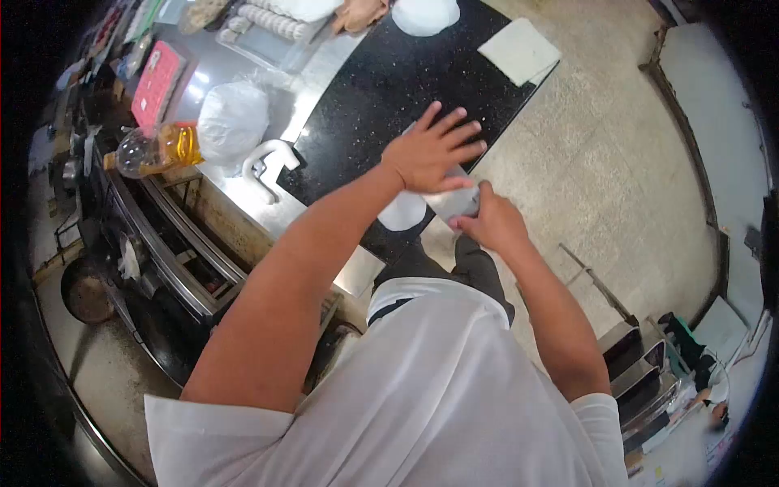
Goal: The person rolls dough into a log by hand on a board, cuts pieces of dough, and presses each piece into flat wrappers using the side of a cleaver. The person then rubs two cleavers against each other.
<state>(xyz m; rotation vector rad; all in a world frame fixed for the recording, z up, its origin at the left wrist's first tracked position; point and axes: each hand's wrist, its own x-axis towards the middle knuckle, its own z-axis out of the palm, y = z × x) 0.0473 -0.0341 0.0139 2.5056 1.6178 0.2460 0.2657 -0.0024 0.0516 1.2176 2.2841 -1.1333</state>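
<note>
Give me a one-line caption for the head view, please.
Left hand spread over a flat tool in the right hand, beside a white round piece on the black counter.

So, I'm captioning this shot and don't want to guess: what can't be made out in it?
All in the head view:
Under the left hand: hidden by the palm.
The flat thing's held end: hidden by the right hand.
The bag's contents: hidden by its plastic.
The far disc's rim: cut off by the top edge.
Marks on the pink packet: too small.
</note>
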